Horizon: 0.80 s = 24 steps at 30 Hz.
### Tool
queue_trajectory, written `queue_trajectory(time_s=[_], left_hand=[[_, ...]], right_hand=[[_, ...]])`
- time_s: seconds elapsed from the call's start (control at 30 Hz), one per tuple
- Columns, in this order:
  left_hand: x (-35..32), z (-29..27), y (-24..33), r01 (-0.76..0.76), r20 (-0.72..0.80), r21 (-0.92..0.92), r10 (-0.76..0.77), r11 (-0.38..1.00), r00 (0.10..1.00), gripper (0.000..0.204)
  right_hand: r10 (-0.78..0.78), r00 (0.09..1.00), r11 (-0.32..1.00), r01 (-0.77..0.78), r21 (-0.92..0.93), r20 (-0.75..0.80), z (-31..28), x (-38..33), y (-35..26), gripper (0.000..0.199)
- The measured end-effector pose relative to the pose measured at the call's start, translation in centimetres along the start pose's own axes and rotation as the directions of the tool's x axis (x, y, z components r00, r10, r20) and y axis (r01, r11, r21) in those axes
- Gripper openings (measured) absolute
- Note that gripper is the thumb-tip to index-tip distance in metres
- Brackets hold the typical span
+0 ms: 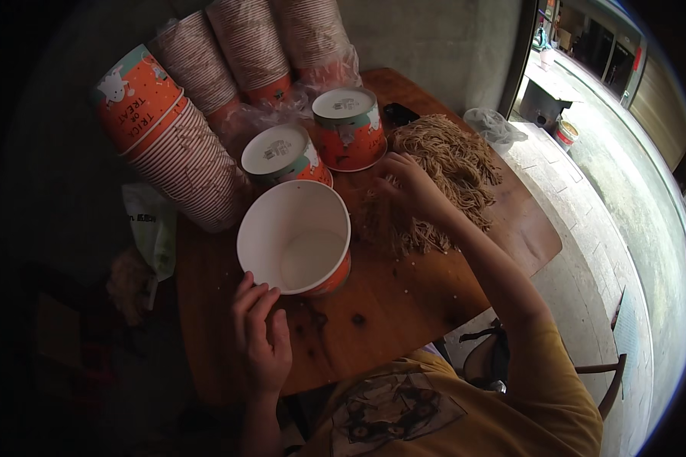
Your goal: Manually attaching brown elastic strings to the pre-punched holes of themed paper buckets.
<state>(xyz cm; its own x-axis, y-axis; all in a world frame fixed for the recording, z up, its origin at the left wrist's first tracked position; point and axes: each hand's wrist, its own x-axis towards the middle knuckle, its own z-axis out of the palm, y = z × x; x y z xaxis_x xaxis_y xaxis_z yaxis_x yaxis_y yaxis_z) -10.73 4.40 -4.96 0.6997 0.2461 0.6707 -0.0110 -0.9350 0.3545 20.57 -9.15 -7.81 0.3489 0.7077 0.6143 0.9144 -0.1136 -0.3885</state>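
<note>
The left hand (pixel 261 335) rests its fingers (pixel 253 298) on the rim of the empty paper bucket (pixel 295 238), standing open on the desk (pixel 404 305). The right hand (pixel 410 186) digs into the brown noodle pile (pixel 450 179); its fingertips are buried, so their grip cannot be told. Capped buckets (pixel 348 126) stand behind.

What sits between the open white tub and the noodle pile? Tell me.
In the head view, only bare wooden table with a few crumbs separates the open tub from the noodle pile.
</note>
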Motion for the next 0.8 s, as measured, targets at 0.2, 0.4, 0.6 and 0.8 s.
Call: queue_trajectory(time_s=[0.2, 0.4, 0.6, 0.8], left_hand=[[1.0, 0.3, 0.7, -0.095, 0.011, -0.083, 0.096, 0.992, 0.995, 0.028], [2.1, 0.2, 4.8, -0.136, 0.041, -0.241, 0.15, 0.961, 0.988, 0.035], [1.2, 1.4, 5.8, 0.186, 0.312, -0.491, -0.027, 0.851, 0.95, 0.035], [-0.7, 0.7, 4.0, 0.241, 0.529, -0.33, -0.033, 0.913, 0.848, 0.012]], right_hand=[[0.328, 0.931, 0.701, -0.352, 0.62, 0.158, -2.1, -6.0, -11.0, 0.008], [0.355, 0.887, 0.45, -0.438, 0.778, 0.294, -2.1, -8.1, -15.9, 0.012], [0.342, 0.86, 0.488, -0.507, 0.71, 0.379, -2.7, -8.9, -17.6, 0.012], [0.302, 0.88, 0.605, -0.474, 0.64, 0.366, -1.8, -10.7, -17.0, 0.013]])
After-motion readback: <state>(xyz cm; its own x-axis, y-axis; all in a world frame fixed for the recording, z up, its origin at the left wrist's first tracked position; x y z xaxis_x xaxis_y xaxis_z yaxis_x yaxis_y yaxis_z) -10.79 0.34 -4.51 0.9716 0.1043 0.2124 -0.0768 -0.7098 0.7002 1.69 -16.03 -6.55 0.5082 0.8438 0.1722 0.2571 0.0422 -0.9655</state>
